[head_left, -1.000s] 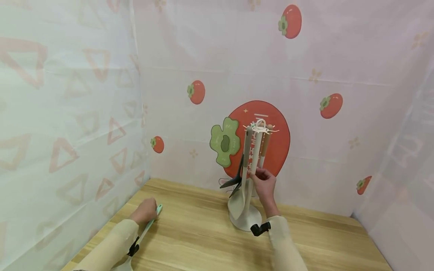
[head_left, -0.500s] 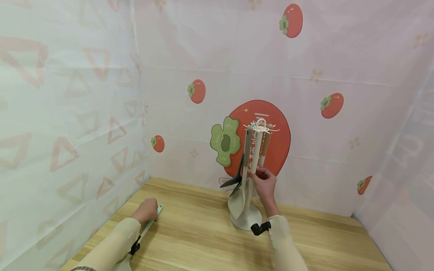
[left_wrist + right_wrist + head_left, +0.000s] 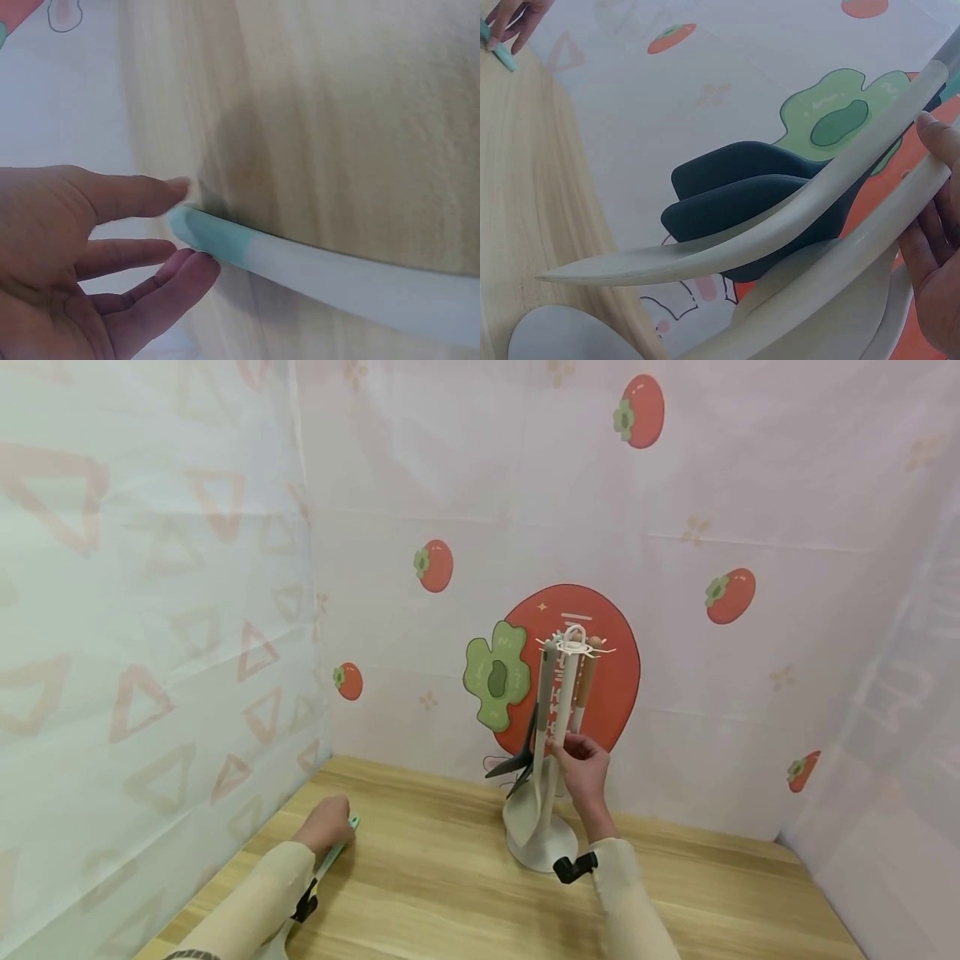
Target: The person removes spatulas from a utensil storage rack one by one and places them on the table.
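Note:
My right hand [image 3: 587, 772] grips the white pole [image 3: 566, 702] of a utensil stand, thumb in front and fingers behind. From the stand's top ring [image 3: 576, 647] hang several utensils. One has a grey handle and a pale broad head [image 3: 522, 817]; dark-headed ones [image 3: 742, 176] hang behind it. At the left, a utensil with a teal-tipped handle [image 3: 217, 234] lies on the table, its pale head [image 3: 273, 947] partly cut off. My left hand [image 3: 112, 247] is at the teal end, thumb on one side and fingers on the other. The thumb looks apart from the handle.
The stand's round white base [image 3: 542, 853] rests on the wooden table [image 3: 420, 877]. A patterned cloth wall [image 3: 390, 627] rises right behind the stand, with another [image 3: 150, 735] along the left edge and a third [image 3: 885, 760] on the right.
The left wrist has shifted slightly to the right beside the utensil. The right hand keeps its hold on the pole, and the stand stays in place.

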Action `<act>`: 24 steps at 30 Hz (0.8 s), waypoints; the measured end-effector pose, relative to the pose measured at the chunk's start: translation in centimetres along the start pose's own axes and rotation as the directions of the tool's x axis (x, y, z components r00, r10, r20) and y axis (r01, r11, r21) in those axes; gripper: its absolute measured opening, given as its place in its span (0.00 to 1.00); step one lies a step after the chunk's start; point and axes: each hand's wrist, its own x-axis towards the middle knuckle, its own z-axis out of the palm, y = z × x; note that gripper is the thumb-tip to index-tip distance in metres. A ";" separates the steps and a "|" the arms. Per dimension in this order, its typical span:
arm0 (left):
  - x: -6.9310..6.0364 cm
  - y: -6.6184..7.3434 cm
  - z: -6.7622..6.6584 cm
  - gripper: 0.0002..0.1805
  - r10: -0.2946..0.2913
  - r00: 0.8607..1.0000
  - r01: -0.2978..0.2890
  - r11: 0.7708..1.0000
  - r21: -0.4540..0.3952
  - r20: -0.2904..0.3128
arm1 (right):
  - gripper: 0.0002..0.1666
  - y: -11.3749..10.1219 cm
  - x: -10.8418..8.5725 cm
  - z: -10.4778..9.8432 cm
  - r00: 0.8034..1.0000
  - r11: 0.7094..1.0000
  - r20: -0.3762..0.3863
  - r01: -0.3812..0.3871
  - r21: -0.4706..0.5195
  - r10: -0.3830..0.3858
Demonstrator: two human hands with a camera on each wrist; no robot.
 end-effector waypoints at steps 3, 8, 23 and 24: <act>0.4 0.4 -0.2 0.14 0.028 1.000 -0.027 0.999 0.017 -0.002 | 0.12 0.2 -0.1 0.1 1.000 1.000 -0.007 -0.007 -0.012 0.007; 1.6 2.5 -0.5 0.14 0.004 1.000 -0.005 1.000 0.029 0.029 | 0.11 0.3 -0.1 0.1 1.000 1.000 -0.005 -0.001 -0.011 0.001; 4.7 12.1 0.6 0.17 0.226 0.937 -0.272 0.950 -0.151 -0.267 | 0.10 0.1 0.0 0.1 1.000 1.000 -0.001 0.007 0.004 -0.007; 4.9 12.8 0.7 0.16 0.254 0.914 -0.312 0.939 -0.147 -0.316 | 0.10 0.1 0.0 0.0 1.000 1.000 -0.002 0.013 0.008 -0.013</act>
